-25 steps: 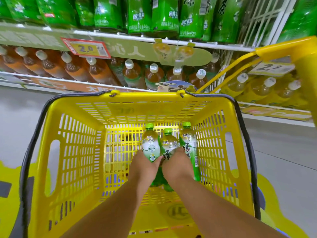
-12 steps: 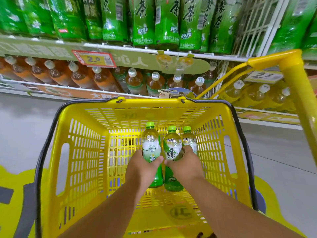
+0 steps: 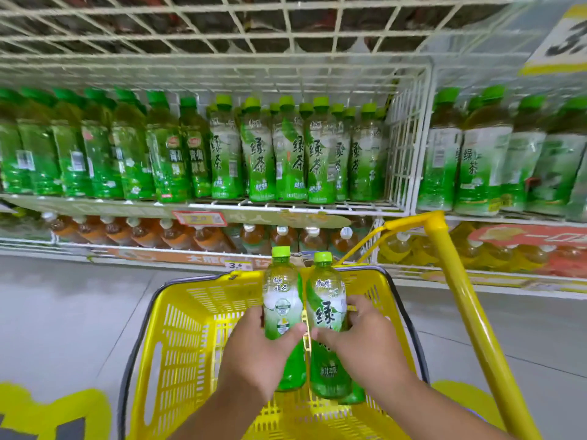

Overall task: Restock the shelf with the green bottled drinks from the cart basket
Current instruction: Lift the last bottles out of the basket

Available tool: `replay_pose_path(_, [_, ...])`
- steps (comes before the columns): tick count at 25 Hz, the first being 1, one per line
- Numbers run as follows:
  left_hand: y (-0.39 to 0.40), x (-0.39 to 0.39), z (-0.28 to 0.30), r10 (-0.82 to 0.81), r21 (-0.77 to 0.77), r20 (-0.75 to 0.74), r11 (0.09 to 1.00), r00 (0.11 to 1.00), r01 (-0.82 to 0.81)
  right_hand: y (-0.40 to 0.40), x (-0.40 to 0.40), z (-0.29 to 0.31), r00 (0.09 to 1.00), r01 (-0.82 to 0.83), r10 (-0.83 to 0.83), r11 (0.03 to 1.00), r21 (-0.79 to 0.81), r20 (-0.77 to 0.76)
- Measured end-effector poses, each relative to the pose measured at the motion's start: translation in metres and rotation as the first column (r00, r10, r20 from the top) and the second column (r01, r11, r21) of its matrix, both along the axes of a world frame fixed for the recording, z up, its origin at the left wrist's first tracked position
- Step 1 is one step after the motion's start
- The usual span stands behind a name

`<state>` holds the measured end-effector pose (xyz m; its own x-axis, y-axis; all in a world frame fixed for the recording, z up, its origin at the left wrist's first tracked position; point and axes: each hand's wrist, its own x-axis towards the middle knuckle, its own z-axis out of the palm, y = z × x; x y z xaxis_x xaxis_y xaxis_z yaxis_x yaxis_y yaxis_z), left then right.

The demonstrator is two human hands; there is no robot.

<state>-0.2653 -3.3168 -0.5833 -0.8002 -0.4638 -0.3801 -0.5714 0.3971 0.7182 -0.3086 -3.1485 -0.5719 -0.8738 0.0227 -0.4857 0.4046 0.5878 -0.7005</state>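
Above the yellow cart basket (image 3: 178, 331) I hold green tea bottles upright. My left hand (image 3: 257, 350) grips one bottle (image 3: 282, 306) with a light-green cap. My right hand (image 3: 365, 344) grips another bottle (image 3: 327, 315); the base of a third bottle (image 3: 354, 397) shows behind it, mostly hidden. The wire shelf (image 3: 286, 206) ahead carries a row of the same green tea bottles (image 3: 292, 150).
Darker green drinks (image 3: 95, 154) fill the shelf's left part, and more green bottles (image 3: 476, 154) stand past a wire divider (image 3: 409, 147). Amber tea bottles (image 3: 143, 233) lie on the lower shelf. The cart's yellow handle bar (image 3: 460, 300) rises at right. Grey floor lies left.
Both hands have lifted the bottles up out of the basket, to about its rim. My view has tilted up, so the green tea shelf now shows in full.
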Motion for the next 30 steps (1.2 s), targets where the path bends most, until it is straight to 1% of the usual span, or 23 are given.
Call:
replay_pose_path(4, [0.003, -0.047, 0.047, -0.047, -0.034, -0.123, 0.999, 0.991, 0.043, 0.011, -0.041, 0.050, 0.995, -0.031, 0.030, 0.999, -0.015, -0.096])
replay_pose_path(7, [0.006, -0.086, 0.073, -0.042, -0.088, -0.189, 0.996, 0.981, 0.025, 0.017, -0.079, 0.082, 0.988, -0.004, -0.010, 0.996, -0.087, -0.153])
replay_pose_path(10, [0.010, -0.131, 0.087, -0.067, -0.140, -0.196, 0.989, 0.978, 0.040, 0.025, -0.131, 0.103, 0.970, 0.040, -0.067, 0.992, -0.121, -0.234])
replay_pose_path(13, [0.018, -0.174, 0.097, -0.092, -0.165, -0.202, 0.985, 0.975, 0.058, 0.031, -0.184, 0.113, 0.945, 0.102, -0.118, 0.993, -0.065, -0.306])
replay_pose_path(16, [0.022, -0.209, 0.100, -0.100, -0.159, -0.247, 0.985, 0.964, 0.062, 0.033, -0.225, 0.113, 0.937, 0.127, -0.110, 0.991, 0.030, -0.332])
replay_pose_path(18, [0.025, -0.230, 0.098, -0.118, -0.182, -0.228, 0.980, 0.967, 0.077, 0.032, -0.241, 0.108, 0.932, 0.115, -0.084, 0.991, 0.068, -0.352])
replay_pose_path(21, [0.031, -0.254, 0.096, -0.098, -0.272, -0.137, 0.960, 0.986, 0.058, 0.027, -0.260, 0.093, 0.940, 0.094, -0.064, 0.993, 0.074, -0.336])
replay_pose_path(25, [0.037, -0.268, 0.085, -0.071, -0.276, -0.150, 0.961, 0.986, 0.027, 0.022, -0.279, 0.076, 0.963, 0.107, -0.075, 0.988, 0.111, -0.260])
replay_pose_path(29, [0.036, -0.274, 0.078, -0.097, -0.341, -0.188, 0.940, 0.977, 0.028, 0.017, -0.284, 0.060, 0.966, 0.121, -0.094, 0.988, 0.100, -0.239])
replay_pose_path(30, [0.037, -0.275, 0.075, -0.096, -0.332, -0.192, 0.943, 0.977, 0.027, 0.016, -0.284, 0.055, 0.969, 0.110, -0.083, 0.988, 0.104, -0.234])
